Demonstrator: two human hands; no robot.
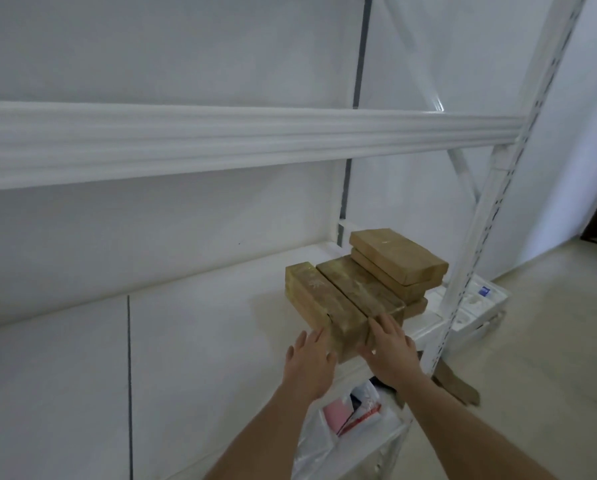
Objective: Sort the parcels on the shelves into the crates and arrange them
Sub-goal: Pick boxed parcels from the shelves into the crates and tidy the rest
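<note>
Several brown taped parcels lie on the white shelf at its right end. The nearest parcel reaches the shelf's front edge. A second parcel lies beside it, and a stack of parcels stands behind. My left hand touches the near parcel's left front corner with straight fingers. My right hand lies against its right front corner, fingers spread and reaching onto the second parcel's end. Neither hand is curled round a parcel.
A white shelf beam crosses above the parcels. The rack's upright post stands at the right. Below the shelf lies a clear plastic bag with pink and red items. White foam packaging and a brown parcel sit on the floor.
</note>
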